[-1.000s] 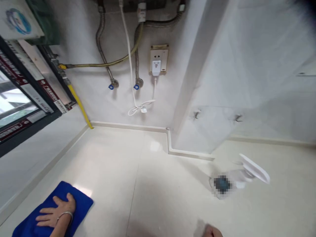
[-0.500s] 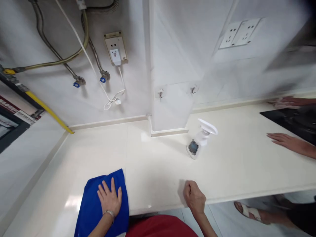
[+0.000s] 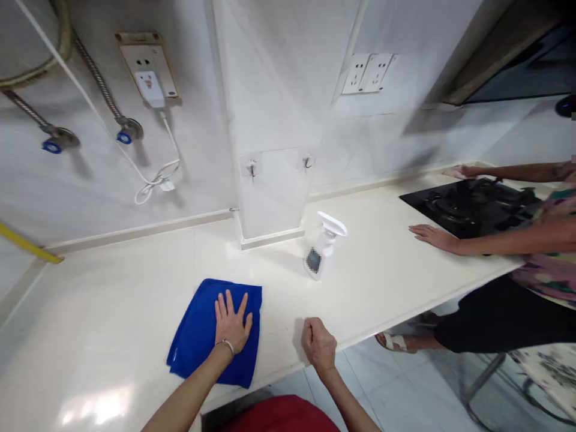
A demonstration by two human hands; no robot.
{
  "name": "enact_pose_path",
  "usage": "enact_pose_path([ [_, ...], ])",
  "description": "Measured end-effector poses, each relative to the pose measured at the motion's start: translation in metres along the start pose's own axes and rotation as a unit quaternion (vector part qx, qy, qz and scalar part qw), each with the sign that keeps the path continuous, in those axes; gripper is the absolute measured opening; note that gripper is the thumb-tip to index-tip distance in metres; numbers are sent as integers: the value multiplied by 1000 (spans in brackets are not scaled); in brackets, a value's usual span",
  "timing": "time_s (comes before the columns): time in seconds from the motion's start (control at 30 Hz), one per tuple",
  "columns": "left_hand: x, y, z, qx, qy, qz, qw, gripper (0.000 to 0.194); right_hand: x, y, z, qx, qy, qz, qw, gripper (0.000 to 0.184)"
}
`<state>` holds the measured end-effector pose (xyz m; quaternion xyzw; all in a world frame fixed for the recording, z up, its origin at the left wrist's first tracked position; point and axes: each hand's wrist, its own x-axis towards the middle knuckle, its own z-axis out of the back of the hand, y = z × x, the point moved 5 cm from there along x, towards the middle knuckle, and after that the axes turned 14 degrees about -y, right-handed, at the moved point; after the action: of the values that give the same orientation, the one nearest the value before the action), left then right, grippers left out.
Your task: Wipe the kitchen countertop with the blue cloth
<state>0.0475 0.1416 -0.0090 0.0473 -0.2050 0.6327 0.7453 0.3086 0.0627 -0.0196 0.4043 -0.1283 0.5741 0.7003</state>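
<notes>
And across it comes: the blue cloth [image 3: 193, 336] has slid rightward over the pale surface [image 3: 126, 312], left hand [image 3: 233, 330] riding on top, and it's now below the corner of the wall column [image 3: 274, 198], so this pass has brought it closer to the white pump bottle [image 3: 327, 243]. The strip between cloth and bottle is left uncovered. The left hand's fingers [image 3: 230, 301] are spread wide, flat on the cloth, pinching nothing. Over to their right, the right hand [image 3: 320, 345] has kept its place by the front edge, fingers curled into a fist; anything tucked inside? Can't tell. The bottle stands straight beyond that fist, touched by neither hand. Farther right of those fingers, a co-worker's hand [image 3: 434, 238] lies flat beside the black gas hob [image 3: 454, 204].
</notes>
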Motion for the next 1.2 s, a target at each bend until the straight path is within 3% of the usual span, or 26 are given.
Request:
enact_pose_path([
  [0.27, 44, -105, -39, -137, 29, -188, 972, 59, 5, 1, -1, 34, -16, -17, 999, 23],
  [0.43, 48, -153, -58, -201, 74, -302, 929, 55, 5, -3, -4, 48, -46, -19, 998, 25],
  [0.53, 41, -156, -59, -211, 94, -346, 909, 55, 5, -3, -5, 49, -51, -15, 997, 24],
  [0.63, 33, -145, -55, -199, 100, -368, 903, 59, 6, -1, -6, 49, -35, -4, 998, 23],
  [0.8, 31, -123, -51, -196, 62, -361, 910, 55, 8, 1, -5, 61, -23, 6, 998, 21],
  [0.97, 56, -121, -59, -186, 41, -313, 931, 48, 10, 2, -5, 42, -31, 3, 999, 22],
  [1.2, 100, -142, -74, -207, 52, -273, 938, 44, 12, 4, -4, 35, -19, 12, 999, 23],
])
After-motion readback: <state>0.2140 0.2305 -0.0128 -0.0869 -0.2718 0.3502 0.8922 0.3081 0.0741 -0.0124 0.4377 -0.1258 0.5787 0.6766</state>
